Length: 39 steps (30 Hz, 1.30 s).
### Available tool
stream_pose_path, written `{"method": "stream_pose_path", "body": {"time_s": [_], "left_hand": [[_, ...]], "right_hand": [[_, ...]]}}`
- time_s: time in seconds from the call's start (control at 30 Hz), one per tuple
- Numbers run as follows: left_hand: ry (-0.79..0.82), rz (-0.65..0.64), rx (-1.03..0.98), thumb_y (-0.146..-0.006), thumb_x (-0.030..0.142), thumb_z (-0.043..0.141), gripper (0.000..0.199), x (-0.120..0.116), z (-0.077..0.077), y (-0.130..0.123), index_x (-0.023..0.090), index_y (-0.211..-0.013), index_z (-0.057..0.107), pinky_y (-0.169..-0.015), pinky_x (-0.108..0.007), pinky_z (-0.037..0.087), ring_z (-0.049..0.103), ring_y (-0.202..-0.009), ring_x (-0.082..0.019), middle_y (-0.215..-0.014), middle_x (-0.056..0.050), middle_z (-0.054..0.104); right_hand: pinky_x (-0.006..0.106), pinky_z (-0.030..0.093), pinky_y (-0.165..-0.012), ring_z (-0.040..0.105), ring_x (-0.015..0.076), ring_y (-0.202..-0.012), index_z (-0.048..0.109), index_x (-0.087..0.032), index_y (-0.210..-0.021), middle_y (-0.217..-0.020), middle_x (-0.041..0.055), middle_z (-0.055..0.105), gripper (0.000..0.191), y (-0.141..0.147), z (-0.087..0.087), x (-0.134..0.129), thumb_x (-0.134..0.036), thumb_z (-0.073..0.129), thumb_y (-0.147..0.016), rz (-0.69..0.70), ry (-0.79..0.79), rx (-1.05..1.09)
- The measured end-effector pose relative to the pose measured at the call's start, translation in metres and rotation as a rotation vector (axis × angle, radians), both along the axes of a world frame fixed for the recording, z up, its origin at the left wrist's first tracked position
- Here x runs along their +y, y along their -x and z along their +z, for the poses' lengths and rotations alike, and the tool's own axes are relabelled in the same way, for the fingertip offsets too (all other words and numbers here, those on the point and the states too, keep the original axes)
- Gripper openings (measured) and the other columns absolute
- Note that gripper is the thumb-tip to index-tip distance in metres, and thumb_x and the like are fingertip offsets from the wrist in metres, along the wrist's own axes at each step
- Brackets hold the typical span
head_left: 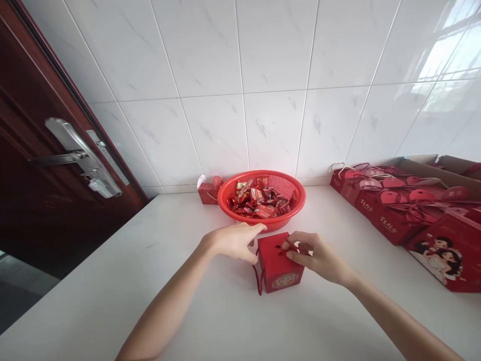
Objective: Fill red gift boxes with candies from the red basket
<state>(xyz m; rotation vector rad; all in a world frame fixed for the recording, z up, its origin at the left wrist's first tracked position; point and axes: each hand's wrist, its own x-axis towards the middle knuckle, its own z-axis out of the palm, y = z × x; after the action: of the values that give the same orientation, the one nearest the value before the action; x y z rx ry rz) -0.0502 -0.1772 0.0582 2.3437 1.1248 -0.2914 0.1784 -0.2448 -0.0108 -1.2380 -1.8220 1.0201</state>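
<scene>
A small red box (pixel 281 271) stands on the white table, its top folded closed with small dark holes in it. A red cord (pixel 259 281) hangs down its left side. My left hand (pixel 238 243) is at the box's upper left corner, thumb and fingers apart, nothing held. Over the right part of the box's top, my right hand (pixel 308 253) has its fingers pinched together; what they grip is too small to make out. Just behind the box sits a red plastic basket (pixel 262 224) filled with red-wrapped sweets (pixel 263 200).
A small red box (pixel 208 193) stands left of the basket by the tiled wall (pixel 210 130). Rows of red gift boxes (pixel 391 215) and a cardboard carton (pixel 443 173) occupy the right side. A dark red door (pixel 33 115) is at left, beyond the white table's (pixel 112 281) edge.
</scene>
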Motion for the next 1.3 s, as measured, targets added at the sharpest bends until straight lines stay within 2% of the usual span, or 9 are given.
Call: {"method": "stream_pose_path", "body": {"time_s": [0.07,0.2,0.33,0.5,0.63,0.73,0.93,1.13,1.3], "left_hand": [[0.009,0.001,-0.01,-0.07,0.027,0.067,0.053,0.002,-0.007,-0.005,0.025,-0.122,0.054,-0.06,-0.026,0.045,0.066,-0.09,-0.025,-0.098,-0.004,0.066],[-0.049,0.007,-0.046,-0.064,0.017,0.064,0.051,0.002,-0.02,-0.016,0.023,-0.114,0.057,-0.054,-0.026,0.041,0.066,-0.085,-0.025,-0.097,-0.006,0.067],[-0.099,0.014,-0.092,-0.064,0.012,0.059,0.043,0.001,-0.022,-0.016,0.022,-0.105,0.061,-0.054,-0.026,0.041,0.067,-0.084,-0.025,-0.096,-0.006,0.068],[-0.094,0.105,-0.161,-0.075,0.018,0.052,0.035,0.0,-0.009,-0.008,0.02,-0.11,0.06,-0.058,-0.027,0.044,0.068,-0.074,-0.022,-0.08,-0.003,0.067],[0.052,0.215,-0.252,-0.079,0.019,0.05,0.026,0.001,0.005,0.001,0.019,-0.103,0.057,-0.058,-0.027,0.048,0.063,-0.052,-0.015,-0.063,0.005,0.058],[0.178,0.241,-0.415,-0.081,0.02,0.055,0.016,-0.001,0.017,0.008,0.018,-0.097,0.056,-0.061,-0.028,0.05,0.058,-0.046,-0.01,-0.065,0.007,0.055],[0.482,0.199,-0.783,-0.087,0.036,0.067,0.035,-0.013,0.029,0.006,0.014,-0.113,0.061,-0.077,-0.036,0.056,0.07,-0.082,-0.019,-0.094,-0.007,0.069],[0.451,0.225,-0.891,-0.088,0.034,0.069,0.045,-0.022,0.018,-0.009,0.019,-0.128,0.059,-0.096,-0.041,0.054,0.067,-0.109,-0.023,-0.133,-0.012,0.059],[0.444,0.2,-0.987,-0.091,0.031,0.065,0.044,-0.027,0.012,-0.017,0.02,-0.133,0.056,-0.106,-0.041,0.049,0.054,-0.132,-0.026,-0.141,-0.01,0.058]], "right_hand": [[0.027,0.044,-0.062,0.05,0.0128,-0.067,0.066,-0.019,-0.081,-0.091,0.0043,0.069,0.009,0.003,0.003,0.002,-0.023,0.059,-0.081,-0.031,-0.043,-0.082],[0.027,0.042,-0.06,0.051,0.013,-0.065,0.063,-0.019,-0.071,-0.084,0.0035,0.064,0.012,0.01,0.007,0.005,-0.02,0.056,-0.08,-0.054,-0.08,-0.216],[0.027,0.042,-0.06,0.052,0.014,-0.065,0.063,-0.02,-0.071,-0.082,0.0025,0.066,0.01,0.01,0.007,0.008,-0.019,0.057,-0.079,-0.034,-0.076,-0.238],[0.028,0.041,-0.057,0.05,0.0136,-0.061,0.064,-0.02,-0.069,-0.078,0.0023,0.066,0.009,0.009,0.009,0.008,-0.02,0.059,-0.077,-0.056,-0.083,-0.233],[0.028,0.04,-0.056,0.048,0.0132,-0.06,0.064,-0.02,-0.069,-0.077,0.0021,0.066,0.01,0.009,0.01,0.008,-0.022,0.059,-0.077,-0.047,-0.086,-0.247],[0.028,0.04,-0.057,0.049,0.0136,-0.061,0.063,-0.02,-0.068,-0.076,0.0017,0.065,0.011,0.009,0.01,0.008,-0.022,0.058,-0.078,-0.042,-0.078,-0.259],[0.028,0.039,-0.054,0.047,0.013,-0.058,0.065,-0.019,-0.067,-0.07,0.0016,0.062,0.015,0.012,0.019,0.011,-0.028,0.064,-0.08,-0.045,-0.062,-0.147],[0.027,0.039,-0.053,0.049,0.0132,-0.058,0.063,-0.018,-0.07,-0.064,0.0012,0.058,0.036,0.01,0.047,0.009,-0.05,0.063,-0.084,-0.065,-0.032,0.078],[0.027,0.043,-0.056,0.054,0.0147,-0.064,0.057,-0.019,-0.072,-0.069,0.0023,0.058,0.043,0.011,0.059,0.007,-0.061,0.062,-0.082,-0.092,-0.022,0.102]]}}
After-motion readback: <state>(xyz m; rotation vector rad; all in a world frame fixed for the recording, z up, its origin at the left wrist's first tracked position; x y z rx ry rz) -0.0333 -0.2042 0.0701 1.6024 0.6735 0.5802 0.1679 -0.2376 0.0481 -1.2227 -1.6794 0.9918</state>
